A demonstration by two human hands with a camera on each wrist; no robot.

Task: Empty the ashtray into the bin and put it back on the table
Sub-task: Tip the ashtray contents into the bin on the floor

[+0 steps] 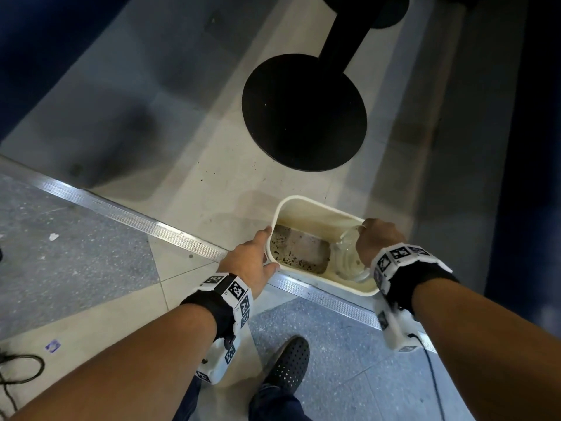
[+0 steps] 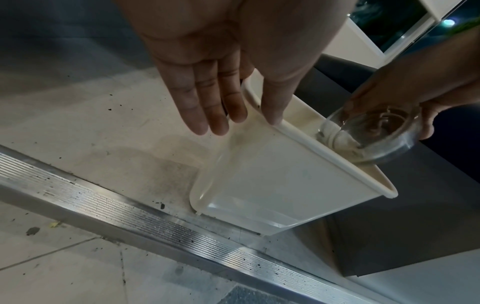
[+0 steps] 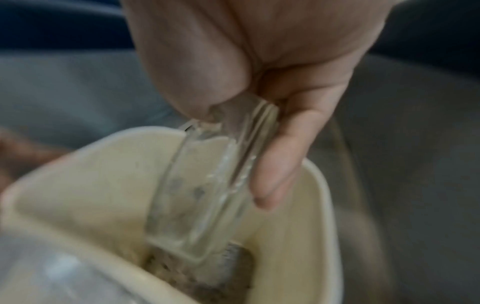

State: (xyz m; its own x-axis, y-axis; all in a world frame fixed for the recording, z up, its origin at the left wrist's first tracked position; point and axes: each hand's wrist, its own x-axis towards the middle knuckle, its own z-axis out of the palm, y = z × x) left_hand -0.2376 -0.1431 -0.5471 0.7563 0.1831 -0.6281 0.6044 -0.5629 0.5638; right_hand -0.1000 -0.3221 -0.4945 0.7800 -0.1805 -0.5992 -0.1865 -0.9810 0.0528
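Clamped between thumb and fingers of the right hand [image 1: 375, 241], the clear glass ashtray [image 1: 349, 256] hangs on edge, tipped steeply over the open mouth of the bin; that grip is tight on the rim, thumb on one face and fingers along the other, as the right wrist view shows, blurred though it is. A few dark flecks cling to the glass. The left hand [image 1: 253, 262] has its grip apart: the fingers [image 2: 205, 107] lie straight and together against the outer wall of the bin, the thumb resting at its rim.

Nearest the person, a dark perforated shoe [image 1: 288, 366] stands on speckled grey floor, and a black cable [image 1: 18, 372] loops at the left edge. Just beyond runs a ribbed metal threshold strip [image 1: 127, 212], crossing the floor at a slant. The cream plastic bin [image 1: 303, 203] stands tilted, its lower corner touching that strip, its mouth leaning toward the ashtray. Ash and dark specks lie on its bottom, and its inner walls are stained brownish.

Farther off, on pale tiles scattered with dark crumbs, sits the round black table base [image 1: 303, 112], its column rising toward the top of the head view.
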